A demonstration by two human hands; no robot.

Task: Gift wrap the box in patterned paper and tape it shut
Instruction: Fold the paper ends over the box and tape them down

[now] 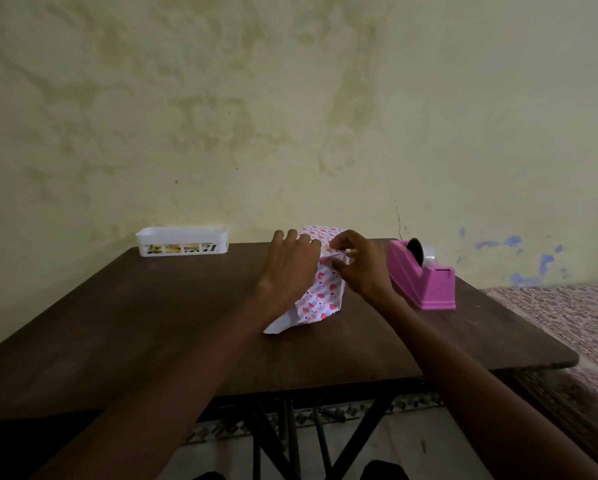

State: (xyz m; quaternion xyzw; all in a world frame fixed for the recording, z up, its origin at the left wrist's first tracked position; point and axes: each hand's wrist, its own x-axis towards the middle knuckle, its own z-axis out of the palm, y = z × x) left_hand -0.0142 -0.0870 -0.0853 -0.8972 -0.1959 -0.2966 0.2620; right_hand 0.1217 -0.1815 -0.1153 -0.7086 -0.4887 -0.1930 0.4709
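Note:
The box (320,296) stands near the middle of the dark wooden table (152,327), covered in white paper printed with pink and red hearts. A loose white flap of paper sticks out at its near left corner. My left hand (290,268) lies flat over the box's left top side and presses the paper down. My right hand (358,263) pinches a small folded piece at the top edge with thumb and fingertips; whether that piece is tape or paper is unclear. The box itself is hidden under the paper.
A pink tape dispenser (422,277) with a clear roll stands just right of the box. A white slotted basket (182,241) holding patterned items sits at the table's back left, against the wall. A patterned cloth surface (574,323) lies to the right of the table.

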